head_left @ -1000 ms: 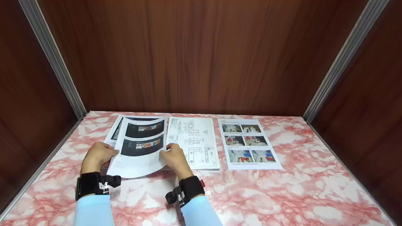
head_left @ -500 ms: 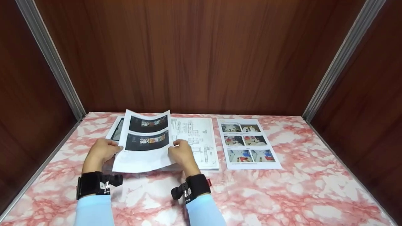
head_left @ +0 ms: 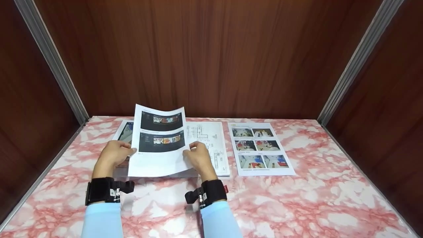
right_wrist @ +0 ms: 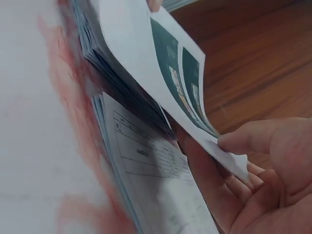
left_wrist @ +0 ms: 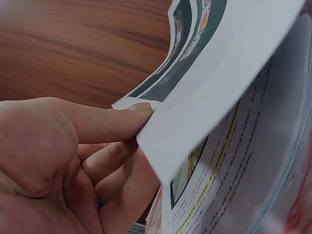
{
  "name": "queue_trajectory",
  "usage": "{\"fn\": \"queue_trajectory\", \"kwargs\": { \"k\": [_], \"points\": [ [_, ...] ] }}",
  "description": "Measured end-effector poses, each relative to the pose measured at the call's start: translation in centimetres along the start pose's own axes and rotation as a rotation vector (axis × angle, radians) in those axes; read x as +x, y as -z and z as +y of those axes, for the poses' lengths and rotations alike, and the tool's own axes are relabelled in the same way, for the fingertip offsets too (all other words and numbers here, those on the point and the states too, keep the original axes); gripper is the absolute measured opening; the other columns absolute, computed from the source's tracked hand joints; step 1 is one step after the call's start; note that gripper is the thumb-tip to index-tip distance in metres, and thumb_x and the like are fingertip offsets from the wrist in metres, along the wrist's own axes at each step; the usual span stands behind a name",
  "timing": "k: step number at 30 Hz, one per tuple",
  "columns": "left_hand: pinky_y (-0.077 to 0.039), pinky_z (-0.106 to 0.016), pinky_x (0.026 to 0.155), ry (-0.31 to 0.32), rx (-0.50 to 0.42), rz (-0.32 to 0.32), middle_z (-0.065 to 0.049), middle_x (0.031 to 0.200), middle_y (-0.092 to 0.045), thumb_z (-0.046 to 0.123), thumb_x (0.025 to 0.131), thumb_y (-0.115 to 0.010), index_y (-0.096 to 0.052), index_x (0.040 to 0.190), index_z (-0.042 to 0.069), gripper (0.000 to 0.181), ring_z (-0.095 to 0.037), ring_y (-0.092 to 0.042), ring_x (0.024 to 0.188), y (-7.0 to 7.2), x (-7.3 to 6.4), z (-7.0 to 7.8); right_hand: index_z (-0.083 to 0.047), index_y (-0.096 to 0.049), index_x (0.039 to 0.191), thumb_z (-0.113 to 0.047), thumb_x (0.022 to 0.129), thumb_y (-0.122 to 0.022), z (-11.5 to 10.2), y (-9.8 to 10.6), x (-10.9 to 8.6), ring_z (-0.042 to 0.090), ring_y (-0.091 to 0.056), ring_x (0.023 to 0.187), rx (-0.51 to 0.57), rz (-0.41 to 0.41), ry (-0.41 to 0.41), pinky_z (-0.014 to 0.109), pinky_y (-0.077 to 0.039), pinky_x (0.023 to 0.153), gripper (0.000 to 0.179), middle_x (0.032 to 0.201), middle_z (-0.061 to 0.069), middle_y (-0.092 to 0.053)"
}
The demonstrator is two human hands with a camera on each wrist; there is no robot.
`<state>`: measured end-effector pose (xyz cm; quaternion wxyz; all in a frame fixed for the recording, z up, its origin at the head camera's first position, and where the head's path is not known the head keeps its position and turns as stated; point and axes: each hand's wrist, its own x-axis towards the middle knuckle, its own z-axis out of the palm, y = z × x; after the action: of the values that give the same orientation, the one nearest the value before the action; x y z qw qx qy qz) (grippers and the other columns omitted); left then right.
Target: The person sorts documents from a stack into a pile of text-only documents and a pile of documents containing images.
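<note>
A printed sheet (head_left: 158, 162), showing two dark screen pictures with small coloured panels, is held up in both hands above a left-hand stack of papers (head_left: 125, 134), its far edge tilted upward and its middle sagging in a curve. The left hand (head_left: 115, 153) and right hand (head_left: 200, 155) each pinch one side edge between thumb and fingers; this two-sided grip probably keeps the limp paper spread and under control. The left wrist view shows highlighted text on the page beneath.

Just beside that stack, partly covered by the sheet, lies a stack of line drawings (head_left: 219, 145). Farther right, apart, a page of six colour photos (head_left: 262, 148) lies flat. The side-by-side layout seems meant to keep the groups of papers separate.

All rest toward the back of a counter (head_left: 297, 205) patterned like pink and white marble. Dark wood-grain panels (head_left: 198, 59) enclose it behind and on both sides, with grey metal posts (head_left: 53, 62) at the back corners.
</note>
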<state>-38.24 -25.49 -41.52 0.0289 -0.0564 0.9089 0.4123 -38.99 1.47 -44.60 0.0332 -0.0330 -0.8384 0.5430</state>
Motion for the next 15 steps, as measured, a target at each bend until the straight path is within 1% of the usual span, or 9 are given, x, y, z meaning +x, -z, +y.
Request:
{"fn": "queue_trajectory", "kwargs": {
  "k": [2, 4, 5, 8, 9, 12, 13, 15],
  "points": [
    [-0.048, -0.032, 0.073, -0.013, -0.001, 0.003, -0.021, 0.118, -0.056, 0.030, 0.087, -0.059, -0.058, 0.116, -0.002, 0.043, -0.026, -0.057, 0.096, 0.0, -0.1, 0.3, -0.006, -0.062, 0.095, -0.016, 0.076, -0.062, -0.2, 0.4, 0.0, 0.016, -0.061, 0.073, -0.009, 0.006, 0.004, 0.024, -0.047, 0.062, 0.021, 0.084, 0.008, -0.068],
    [-0.051, -0.035, 0.075, -0.005, -0.055, -0.013, -0.021, 0.121, -0.055, 0.029, 0.088, -0.059, -0.056, 0.120, -0.002, 0.045, -0.025, -0.059, 0.095, -0.2, -0.2, 0.8, -0.006, -0.061, 0.094, -0.016, 0.076, -0.062, -0.4, 1.1, 0.0, 0.016, -0.060, 0.072, -0.044, 0.011, 0.014, 0.025, -0.046, 0.062, 0.021, 0.082, 0.008, -0.067],
    [-0.052, -0.035, 0.076, -0.005, -0.083, -0.015, -0.021, 0.121, -0.054, 0.028, 0.088, -0.059, -0.055, 0.120, -0.003, 0.045, -0.023, -0.060, 0.093, -0.3, -0.3, 1.1, -0.006, -0.060, 0.095, -0.016, 0.076, -0.062, -0.5, 1.5, 0.0, 0.017, -0.060, 0.072, -0.061, 0.001, 0.011, 0.026, -0.047, 0.063, 0.022, 0.083, 0.008, -0.066],
    [-0.052, -0.032, 0.075, -0.028, -0.136, 0.019, -0.020, 0.115, -0.058, 0.023, 0.087, -0.059, -0.056, 0.116, -0.005, 0.040, -0.019, -0.059, 0.087, -0.8, -0.4, 2.3, -0.006, -0.060, 0.097, -0.017, 0.075, -0.062, -0.7, 3.2, 0.5, 0.018, -0.059, 0.073, -0.125, -0.032, 0.015, 0.027, -0.047, 0.062, 0.025, 0.084, 0.008, -0.065],
    [-0.052, -0.030, 0.073, -0.041, -0.150, 0.038, -0.020, 0.112, -0.060, 0.021, 0.087, -0.060, -0.058, 0.113, -0.005, 0.038, -0.017, -0.059, 0.083, -1.2, -0.4, 2.8, -0.006, -0.059, 0.099, -0.017, 0.075, -0.062, -0.8, 4.0, 0.7, 0.018, -0.058, 0.072, -0.134, -0.052, 0.016, 0.027, -0.047, 0.062, 0.026, 0.084, 0.008, -0.065],
    [-0.048, -0.025, 0.066, -0.101, -0.140, 0.104, -0.019, 0.100, -0.067, 0.017, 0.084, -0.061, -0.063, 0.105, -0.005, 0.030, -0.017, -0.059, 0.079, -2.8, -0.4, 4.5, -0.004, -0.058, 0.103, -0.019, 0.079, -0.061, -0.7, 6.9, 1.2, 0.018, -0.058, 0.071, -0.156, -0.094, 0.040, 0.027, -0.048, 0.059, 0.029, 0.086, 0.009, -0.064],
    [-0.047, -0.025, 0.065, -0.115, -0.137, 0.118, -0.018, 0.100, -0.068, 0.016, 0.084, -0.062, -0.064, 0.103, -0.004, 0.028, -0.017, -0.060, 0.079, -3.5, -0.4, 5.2, -0.003, -0.058, 0.103, -0.019, 0.080, -0.060, -0.7, 7.9, 1.4, 0.018, -0.058, 0.069, -0.158, -0.101, 0.050, 0.027, -0.048, 0.058, 0.028, 0.085, 0.010, -0.063],
    [-0.049, -0.026, 0.066, -0.135, -0.159, 0.124, -0.019, 0.100, -0.069, 0.015, 0.084, -0.062, -0.064, 0.104, -0.003, 0.027, -0.017, -0.061, 0.079, -5.0, -0.4, 6.6, -0.002, -0.058, 0.103, -0.020, 0.083, -0.059, -0.5, 10.1, 1.6, 0.018, -0.056, 0.067, -0.168, -0.100, 0.074, 0.027, -0.048, 0.056, 0.027, 0.084, 0.010, -0.061]
  ]
}}
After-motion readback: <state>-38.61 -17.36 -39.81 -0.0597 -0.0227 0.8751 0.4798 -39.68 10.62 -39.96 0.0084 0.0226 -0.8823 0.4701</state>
